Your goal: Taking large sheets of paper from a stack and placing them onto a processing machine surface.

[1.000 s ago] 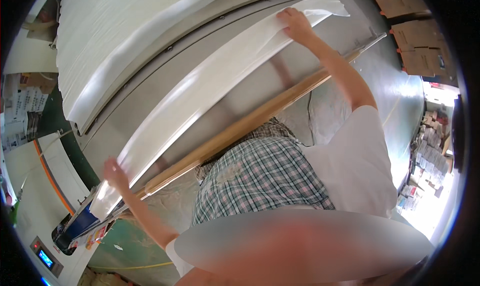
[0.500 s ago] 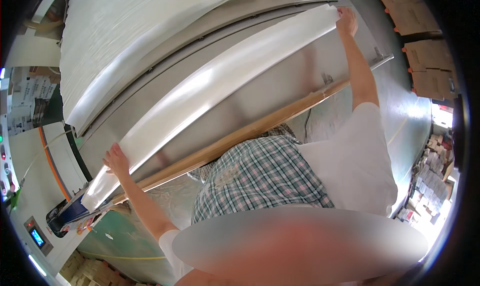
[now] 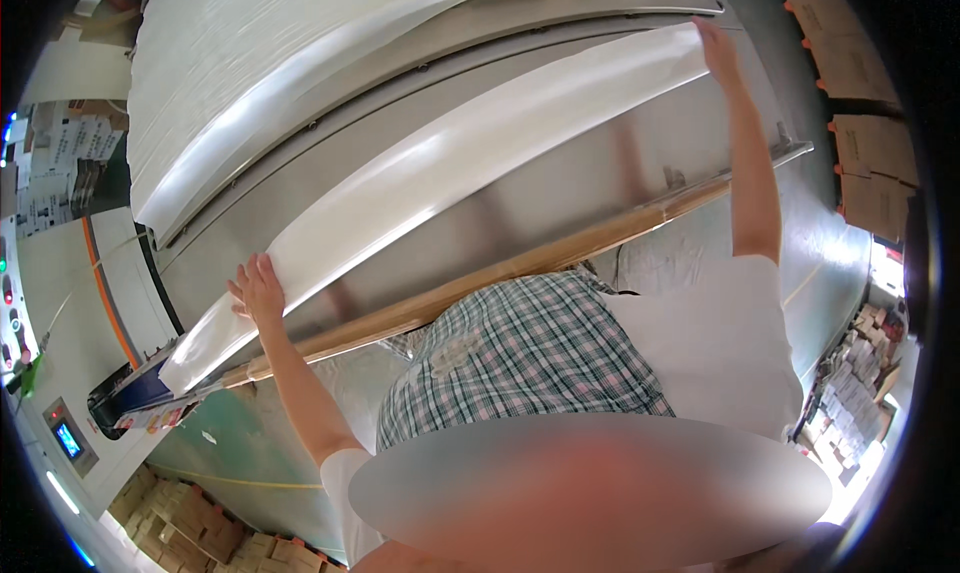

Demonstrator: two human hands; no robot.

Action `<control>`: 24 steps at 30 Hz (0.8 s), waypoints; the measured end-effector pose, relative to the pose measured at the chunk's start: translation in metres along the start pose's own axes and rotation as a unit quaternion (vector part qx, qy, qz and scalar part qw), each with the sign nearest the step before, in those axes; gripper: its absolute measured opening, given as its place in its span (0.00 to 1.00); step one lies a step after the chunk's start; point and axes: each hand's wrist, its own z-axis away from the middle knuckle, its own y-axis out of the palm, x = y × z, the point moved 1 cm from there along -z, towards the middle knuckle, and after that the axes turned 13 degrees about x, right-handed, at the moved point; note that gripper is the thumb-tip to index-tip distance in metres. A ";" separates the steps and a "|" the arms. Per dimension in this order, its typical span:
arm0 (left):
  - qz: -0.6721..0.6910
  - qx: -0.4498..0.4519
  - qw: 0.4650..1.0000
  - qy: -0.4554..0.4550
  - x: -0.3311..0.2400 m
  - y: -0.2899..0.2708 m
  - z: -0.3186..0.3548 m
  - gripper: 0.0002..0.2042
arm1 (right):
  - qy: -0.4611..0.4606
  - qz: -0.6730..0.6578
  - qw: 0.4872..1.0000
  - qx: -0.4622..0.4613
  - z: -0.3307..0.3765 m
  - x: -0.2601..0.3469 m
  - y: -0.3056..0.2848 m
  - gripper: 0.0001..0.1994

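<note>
A long, glossy white strip of plastic film (image 3: 430, 173), perhaps folded or rolled, stretches diagonally across a flat metal surface (image 3: 560, 188) in front of me. My left hand (image 3: 260, 293) rests on the strip toward its left end, fingers spread apart and nothing gripped. At the far right end, my right hand (image 3: 718, 53) lies against the strip's edge with its fingers stretched out; the fingertips are partly hard to make out. The strip's left end reaches a dark blue part (image 3: 140, 395) beside the machine housing.
Beyond a metal rail (image 3: 420, 68) lies a broad sheet of whitish film (image 3: 280, 53). A brown-wrapped bar (image 3: 500, 283) runs along the near edge by my waist. A control panel (image 3: 68, 438) sits at left. Cardboard boxes (image 3: 875, 173) stand at right, more at lower left.
My left hand has slid a little rightward along the strip, its fingers spreading wider. My right hand's fingers have straightened at the strip's end. The whole view has shifted slightly.
</note>
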 end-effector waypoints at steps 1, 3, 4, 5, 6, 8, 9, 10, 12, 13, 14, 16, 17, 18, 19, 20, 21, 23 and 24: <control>0.003 -0.001 1.000 -0.006 -0.003 -0.001 0.001 0.27 | 0.018 0.039 0.996 0.076 -0.003 0.003 0.017 0.22; 0.002 0.000 1.000 -0.004 -0.004 0.000 0.002 0.27 | 0.033 0.080 0.984 0.155 -0.006 -0.004 0.049 0.24; 0.003 -0.002 1.000 -0.001 -0.005 0.001 0.002 0.27 | 0.062 0.184 0.978 0.078 -0.004 -0.009 0.063 0.26; 0.002 0.001 1.000 -0.003 -0.003 0.002 0.002 0.27 | 0.090 0.284 0.955 0.000 -0.004 -0.013 0.072 0.29; 0.000 -0.007 1.000 0.001 -0.003 0.002 0.001 0.26 | 0.122 0.274 0.952 0.064 -0.012 -0.020 0.067 0.31; -0.001 -0.011 1.000 0.006 0.000 0.004 -0.002 0.26 | 0.087 0.173 0.977 0.087 -0.024 -0.041 0.062 0.31; -0.007 -0.017 1.000 0.006 0.000 0.004 -0.003 0.26 | 0.052 0.070 0.991 0.105 -0.030 -0.046 0.059 0.31; -0.012 -0.023 1.000 0.007 0.000 0.005 -0.003 0.26 | 0.052 0.075 0.990 0.108 -0.034 -0.051 0.057 0.31; -0.011 -0.017 1.000 0.005 0.000 0.004 -0.004 0.25 | 0.065 0.116 0.981 0.139 -0.037 -0.054 0.059 0.30; -0.010 -0.014 1.000 0.005 0.000 0.005 -0.005 0.25 | 0.067 0.118 0.981 0.140 -0.037 -0.057 0.057 0.30; -0.011 -0.013 1.000 0.004 0.000 0.005 -0.005 0.25 | 0.077 0.130 0.979 0.136 -0.037 -0.054 0.056 0.27; -0.010 -0.016 1.000 0.020 -0.001 0.007 -0.007 0.25 | 0.092 0.144 0.976 0.132 -0.031 -0.052 0.048 0.24; -0.013 -0.016 1.000 0.015 -0.001 0.006 -0.006 0.25 | 0.017 0.178 0.982 0.062 -0.022 -0.037 0.044 0.21; -0.019 -0.010 1.000 0.000 0.000 0.002 -0.005 0.26 | -0.059 0.207 0.976 -0.011 -0.008 -0.008 0.036 0.18; -0.024 -0.001 1.000 -0.016 0.005 0.002 -0.002 0.27 | -0.109 0.130 0.984 0.056 0.008 0.039 0.031 0.17; -0.025 0.003 1.000 -0.015 0.005 0.001 -0.001 0.27 | -0.150 0.057 0.980 0.118 0.032 0.085 0.019 0.17; -0.017 0.005 1.000 -0.010 0.001 0.000 -0.002 0.26 | -0.201 0.069 0.963 0.164 0.058 0.118 0.010 0.16; -0.017 0.003 1.000 -0.005 -0.003 -0.003 -0.001 0.25 | -0.248 0.072 0.944 0.208 0.091 0.148 0.017 0.14; -0.013 0.009 1.000 -0.011 -0.004 -0.003 -0.001 0.25 | -0.248 0.113 0.936 0.225 0.101 0.157 0.022 0.14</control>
